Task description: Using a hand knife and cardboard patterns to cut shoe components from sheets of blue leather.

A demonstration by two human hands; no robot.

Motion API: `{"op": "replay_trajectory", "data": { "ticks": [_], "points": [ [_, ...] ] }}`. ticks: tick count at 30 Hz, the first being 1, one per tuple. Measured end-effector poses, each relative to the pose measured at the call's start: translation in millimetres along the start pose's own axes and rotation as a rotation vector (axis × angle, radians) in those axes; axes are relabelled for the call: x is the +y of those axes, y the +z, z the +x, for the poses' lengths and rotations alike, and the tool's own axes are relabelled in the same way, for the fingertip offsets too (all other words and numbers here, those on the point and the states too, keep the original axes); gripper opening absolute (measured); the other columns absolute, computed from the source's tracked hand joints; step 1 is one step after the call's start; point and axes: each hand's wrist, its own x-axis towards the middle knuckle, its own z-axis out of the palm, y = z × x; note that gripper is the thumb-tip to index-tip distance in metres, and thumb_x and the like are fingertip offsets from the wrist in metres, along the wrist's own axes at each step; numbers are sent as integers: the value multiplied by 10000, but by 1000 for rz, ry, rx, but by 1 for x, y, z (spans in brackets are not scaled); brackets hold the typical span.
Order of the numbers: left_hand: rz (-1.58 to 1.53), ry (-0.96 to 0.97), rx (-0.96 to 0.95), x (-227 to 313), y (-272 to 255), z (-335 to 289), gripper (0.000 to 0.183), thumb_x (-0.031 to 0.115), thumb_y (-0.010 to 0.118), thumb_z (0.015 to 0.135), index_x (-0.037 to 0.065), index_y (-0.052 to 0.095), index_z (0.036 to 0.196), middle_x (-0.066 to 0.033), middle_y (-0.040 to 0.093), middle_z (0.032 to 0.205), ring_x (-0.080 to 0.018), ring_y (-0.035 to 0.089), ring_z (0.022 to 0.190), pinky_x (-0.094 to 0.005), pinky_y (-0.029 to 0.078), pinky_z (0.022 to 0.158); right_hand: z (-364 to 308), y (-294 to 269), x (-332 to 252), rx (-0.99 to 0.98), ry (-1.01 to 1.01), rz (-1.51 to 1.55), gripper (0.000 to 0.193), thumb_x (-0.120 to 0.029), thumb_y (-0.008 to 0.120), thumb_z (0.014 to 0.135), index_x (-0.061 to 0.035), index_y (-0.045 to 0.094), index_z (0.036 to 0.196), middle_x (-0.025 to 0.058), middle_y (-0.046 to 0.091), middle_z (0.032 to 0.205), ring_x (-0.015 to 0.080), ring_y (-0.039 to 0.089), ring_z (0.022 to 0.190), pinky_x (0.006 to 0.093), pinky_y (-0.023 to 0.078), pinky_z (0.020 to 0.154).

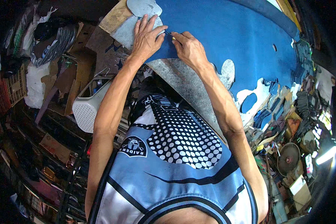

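Observation:
A blue sheet (231, 33) of material covers much of the work table. My left hand (146, 40) lies with its fingers spread on a pale grey rounded template (145, 6) at the sheet's left edge. Its thumb and index finger point toward the tip of a thin dark pen-like tool (168, 33). My right hand (190, 48) pinches this tool, its fingers hiding most of it, so I cannot tell whether it is a pen or a blade. The tool's tip is at the template's edge on the blue sheet.
Grey speckled board (183, 78) shows at the table's near side. A white perforated plastic stool (86, 112) stands at the left. Stacks of cut blue pieces (263, 117) and scraps crowd the right side. Cardboard (115, 16) lies at the table's far left corner.

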Motion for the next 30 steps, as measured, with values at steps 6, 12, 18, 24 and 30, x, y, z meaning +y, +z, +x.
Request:
{"op": "replay_trajectory", "data": {
  "ticks": [6, 12, 18, 24, 30],
  "points": [
    [9, -4, 19, -1, 4, 0, 287, 295, 594, 945, 227, 698, 1203, -122, 428, 1501, -401, 281, 1439, -546, 155, 1183, 1, 9, 5, 41, -35, 4, 261, -183, 611, 918, -93, 694, 1148, 178, 653, 961, 391, 665, 793, 471, 548, 700],
    [27, 17, 81, -1, 8, 1, 267, 289, 606, 919, 222, 730, 1146, -133, 478, 1456, -399, 333, 1408, -550, 185, 1173, 1, 13, 7, 75, -48, 31, 264, -175, 613, 914, -91, 692, 1153, 180, 637, 925, 401, 661, 768, 482, 546, 675],
    [21, 9, 73, -4, 7, 2, 278, 295, 622, 909, 243, 719, 1165, -112, 459, 1484, -372, 313, 1427, -533, 169, 1184, 4, 10, 1, 54, -47, -42, 261, -163, 604, 916, -86, 678, 1154, 196, 634, 929, 409, 662, 771, 485, 549, 673],
    [21, 17, 100, -2, 8, 6, 276, 292, 656, 886, 258, 720, 1152, -112, 477, 1475, -371, 334, 1417, -531, 180, 1179, -13, -4, 3, -1, -25, -99, 237, -158, 588, 921, -82, 665, 1131, 194, 637, 948, 416, 662, 808, 496, 550, 693],
    [20, 0, 49, -2, 5, 2, 326, 344, 643, 891, 222, 706, 1186, -125, 446, 1497, -390, 309, 1428, -550, 165, 1179, -83, -40, 1, -53, 132, -87, 240, -154, 596, 931, -76, 653, 1152, 187, 628, 966, 400, 646, 838, 478, 536, 721]
  ]
}}
